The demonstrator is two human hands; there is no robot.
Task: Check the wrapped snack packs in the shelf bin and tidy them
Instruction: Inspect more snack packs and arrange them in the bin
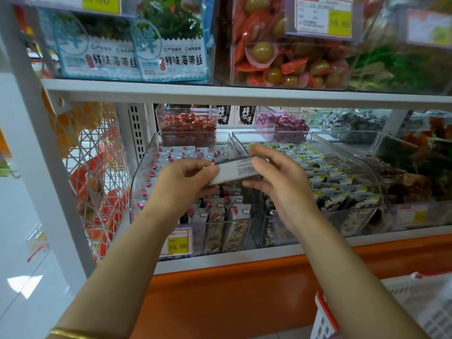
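A wrapped snack pack (233, 170) is pinched at its ends by the left hand (188, 182) and the right hand (276, 177), above the clear shelf bin (137, 189) where more packs (220, 216) are stood in rows.

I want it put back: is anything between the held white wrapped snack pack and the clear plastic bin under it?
Nothing visible does. Left hand and right hand hold the white wrapped snack pack over the clear plastic bin, whose top is open.
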